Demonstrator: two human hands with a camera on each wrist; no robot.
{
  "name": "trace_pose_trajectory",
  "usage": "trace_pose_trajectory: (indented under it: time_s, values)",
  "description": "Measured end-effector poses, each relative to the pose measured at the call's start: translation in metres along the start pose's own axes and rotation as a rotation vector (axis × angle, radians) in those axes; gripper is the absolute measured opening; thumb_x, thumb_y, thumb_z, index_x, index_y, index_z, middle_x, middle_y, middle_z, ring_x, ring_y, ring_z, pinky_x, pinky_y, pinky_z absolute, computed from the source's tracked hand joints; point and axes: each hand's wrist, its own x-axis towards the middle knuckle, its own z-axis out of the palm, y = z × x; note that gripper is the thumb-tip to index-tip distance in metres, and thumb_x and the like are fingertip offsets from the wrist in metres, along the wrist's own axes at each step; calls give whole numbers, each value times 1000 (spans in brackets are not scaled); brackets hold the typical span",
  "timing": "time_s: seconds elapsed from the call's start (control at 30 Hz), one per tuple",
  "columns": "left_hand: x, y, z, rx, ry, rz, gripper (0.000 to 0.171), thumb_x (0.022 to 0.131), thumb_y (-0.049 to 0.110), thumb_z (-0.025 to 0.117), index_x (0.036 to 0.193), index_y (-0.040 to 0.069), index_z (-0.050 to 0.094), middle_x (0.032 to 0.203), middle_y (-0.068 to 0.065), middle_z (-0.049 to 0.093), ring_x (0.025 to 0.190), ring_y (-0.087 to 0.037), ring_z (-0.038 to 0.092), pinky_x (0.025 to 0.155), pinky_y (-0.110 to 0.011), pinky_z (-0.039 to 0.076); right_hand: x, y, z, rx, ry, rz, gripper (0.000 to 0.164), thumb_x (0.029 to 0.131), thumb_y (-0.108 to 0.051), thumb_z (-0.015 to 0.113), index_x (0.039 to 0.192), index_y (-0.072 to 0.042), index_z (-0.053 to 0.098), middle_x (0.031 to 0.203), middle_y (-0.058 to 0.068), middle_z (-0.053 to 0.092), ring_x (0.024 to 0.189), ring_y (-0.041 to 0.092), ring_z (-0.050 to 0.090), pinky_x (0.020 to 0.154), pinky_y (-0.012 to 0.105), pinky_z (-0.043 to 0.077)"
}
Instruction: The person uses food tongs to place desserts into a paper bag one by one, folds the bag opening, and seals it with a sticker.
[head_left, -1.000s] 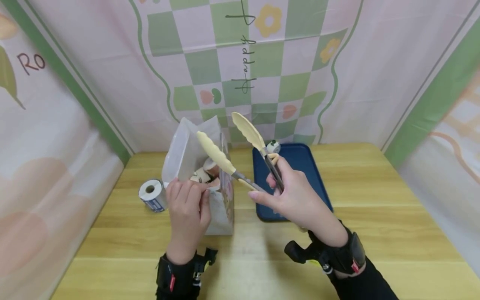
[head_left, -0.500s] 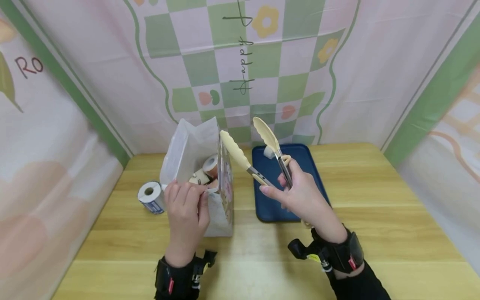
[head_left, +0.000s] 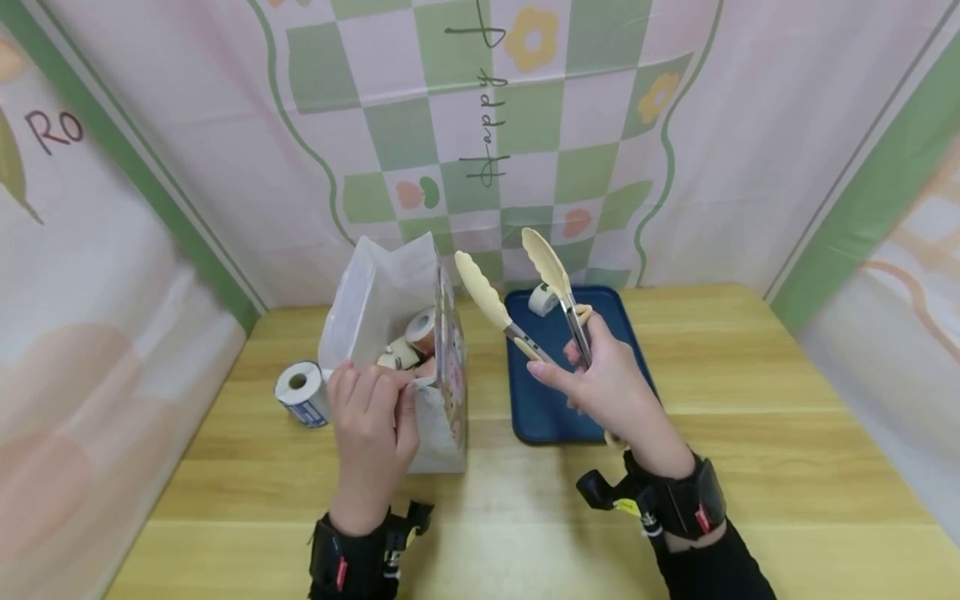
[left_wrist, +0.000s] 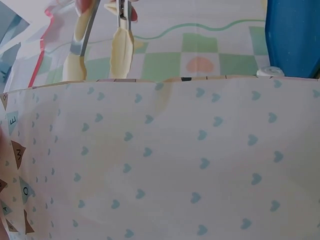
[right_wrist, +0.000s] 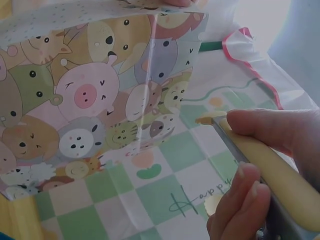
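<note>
My left hand [head_left: 372, 429] pinches the near rim of a white paper bag [head_left: 435, 433], holding its mouth wide. Inside the bag lie several rolls [head_left: 420, 329], partly hidden by the hand. The bag's side with printed cartoon animals [right_wrist: 87, 95] faces my right hand. My right hand [head_left: 611, 387] grips kitchen tongs [head_left: 525, 337] with cream scalloped tips, spread apart with nothing between them. The tongs hang over a dark blue tray [head_left: 536, 417], where a small white roll [head_left: 542, 300] lies at the far left corner, behind the tongs.
A label roll [head_left: 302, 392] with a blue printed side stands on the wooden table [head_left: 225, 475], left of the bag. A printed cloth [head_left: 525, 125] with a green checked pattern hangs behind the table, and cloth walls close off both sides.
The right hand has moved the tongs rightward, away from above the bag to over the tray. The left hand stays at the bag's rim.
</note>
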Motion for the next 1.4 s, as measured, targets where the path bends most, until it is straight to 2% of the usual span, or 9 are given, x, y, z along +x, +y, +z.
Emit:
trace_pose_trajectory:
  time_s: [0.23, 0.47, 0.67, 0.87, 1.4]
  values:
    - [1, -1, -1, 0, 9, -2, 30, 99, 21, 50, 79, 3, 60, 74, -8, 58, 73, -25, 43, 90, -48, 34, 9, 5, -1, -33, 31, 26, 74, 77, -57, 75, 119, -11, 34, 92, 9, 44, 58, 20, 64, 55, 34, 53]
    - [1, -1, -2, 2, 2, -9, 30, 100, 21, 50, 78, 3, 59, 74, -8, 57, 74, -25, 43, 91, -48, 34, 21, 13, -1, -85, 66, 54, 76, 76, -63, 73, 113, -8, 35, 87, 9, 46, 57, 19, 66, 54, 34, 52]
    - [1, -2, -2, -2, 12, -10, 30, 99, 21, 50, 78, 3, 60, 73, -8, 57, 74, -26, 44, 90, -48, 33, 30, 20, -2, -97, 60, 88, 80, 75, -64, 72, 116, -5, 36, 89, 12, 49, 59, 20, 68, 54, 34, 52]
    - [0, -2, -2, -5, 14, -13, 29, 99, 21, 50, 78, 3, 60, 73, -8, 58, 74, -26, 43, 89, -49, 33, 37, 27, -2, -99, 69, 124, 79, 75, -64, 72, 116, -7, 36, 89, 13, 53, 60, 19, 68, 54, 34, 52]
    - [1, -1, 0, -7, -3, -8, 29, 99, 20, 50, 77, 3, 59, 74, -8, 57, 73, -25, 44, 88, -49, 34, 51, 55, 2, -109, 76, 142, 81, 75, -67, 71, 120, -9, 36, 87, 12, 58, 60, 21, 68, 53, 34, 50]
